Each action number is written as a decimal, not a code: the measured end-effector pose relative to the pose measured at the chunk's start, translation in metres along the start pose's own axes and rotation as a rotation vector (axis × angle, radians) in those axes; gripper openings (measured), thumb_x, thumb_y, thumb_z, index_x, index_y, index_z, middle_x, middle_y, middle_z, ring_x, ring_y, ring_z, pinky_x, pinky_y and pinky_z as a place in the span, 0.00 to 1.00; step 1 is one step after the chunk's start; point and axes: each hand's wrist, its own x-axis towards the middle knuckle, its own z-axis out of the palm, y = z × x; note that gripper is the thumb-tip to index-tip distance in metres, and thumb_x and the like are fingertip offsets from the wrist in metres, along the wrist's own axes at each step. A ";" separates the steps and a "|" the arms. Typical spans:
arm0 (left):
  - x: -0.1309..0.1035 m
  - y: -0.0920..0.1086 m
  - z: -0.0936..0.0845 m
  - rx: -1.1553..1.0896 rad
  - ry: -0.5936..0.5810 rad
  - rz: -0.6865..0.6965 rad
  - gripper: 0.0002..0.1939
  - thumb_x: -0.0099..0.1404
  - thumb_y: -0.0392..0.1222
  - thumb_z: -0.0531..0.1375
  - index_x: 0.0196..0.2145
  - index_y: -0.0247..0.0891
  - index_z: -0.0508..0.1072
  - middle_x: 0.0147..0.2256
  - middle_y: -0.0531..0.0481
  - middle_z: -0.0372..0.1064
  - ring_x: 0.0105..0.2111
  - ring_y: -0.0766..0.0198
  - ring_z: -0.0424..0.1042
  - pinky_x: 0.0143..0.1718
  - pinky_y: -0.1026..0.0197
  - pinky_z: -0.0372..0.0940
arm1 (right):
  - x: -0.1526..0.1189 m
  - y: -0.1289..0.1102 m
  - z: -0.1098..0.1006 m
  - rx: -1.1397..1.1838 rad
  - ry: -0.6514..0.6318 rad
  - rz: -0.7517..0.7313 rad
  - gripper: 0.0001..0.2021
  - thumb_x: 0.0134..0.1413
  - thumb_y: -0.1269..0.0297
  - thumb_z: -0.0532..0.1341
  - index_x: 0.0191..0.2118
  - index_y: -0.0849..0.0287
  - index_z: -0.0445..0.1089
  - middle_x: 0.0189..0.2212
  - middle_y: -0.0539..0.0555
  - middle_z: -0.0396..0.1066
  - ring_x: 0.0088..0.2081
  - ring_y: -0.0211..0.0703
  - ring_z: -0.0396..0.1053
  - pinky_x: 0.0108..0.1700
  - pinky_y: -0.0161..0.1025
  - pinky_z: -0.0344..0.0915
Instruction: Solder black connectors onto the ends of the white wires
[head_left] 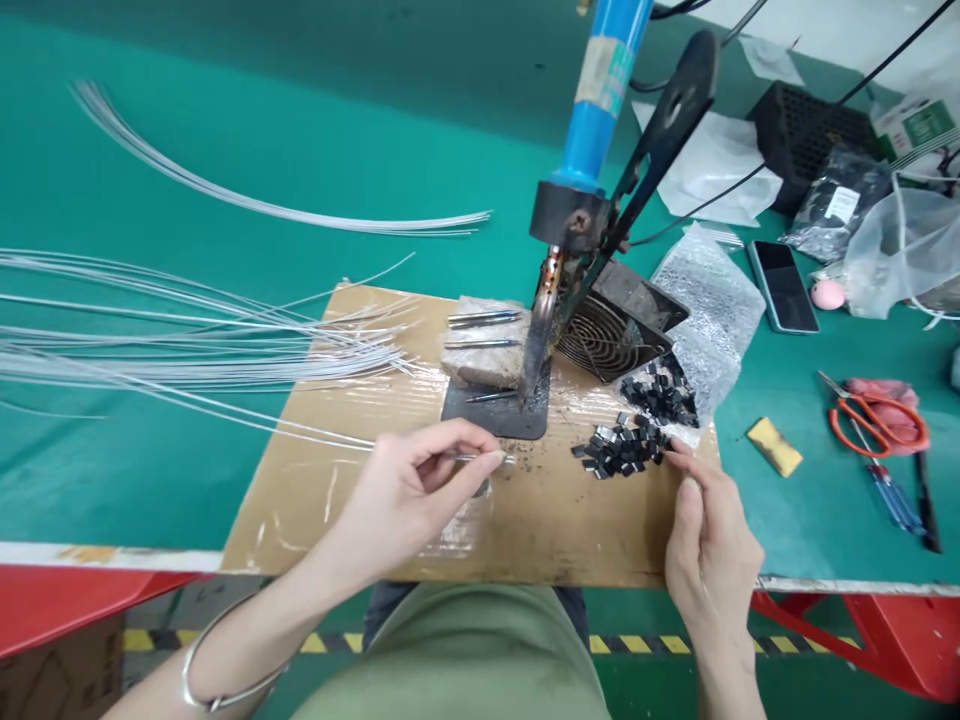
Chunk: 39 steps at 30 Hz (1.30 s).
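Green table [420, 130], brown board [570, 545]

White wires [322, 367] lie left; a soldering iron [589, 130] stands over the far side. Mid-board, the left hand [427, 485] pinches a wire end [510, 459]. At right, the right hand [712, 530] touches small black pieces [621, 452]; whether gripping one, I cannot tell.

No words or numbers can be read — the sticker [604, 75] on the blue iron [586, 150] is blurred, the white label [843, 204] on the dark bag [814, 222] is too small to make out, so is the print on the green-and-white box [924, 122] — yellow-and-black stripes [634, 644] mark the floor [637, 685]
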 end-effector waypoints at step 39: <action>-0.005 0.004 0.004 -0.017 -0.018 0.048 0.10 0.68 0.40 0.60 0.31 0.36 0.77 0.24 0.54 0.70 0.21 0.70 0.52 0.22 0.64 0.48 | 0.018 -0.054 0.028 0.319 0.055 0.245 0.05 0.59 0.63 0.69 0.39 0.58 0.79 0.28 0.51 0.79 0.27 0.40 0.76 0.33 0.36 0.75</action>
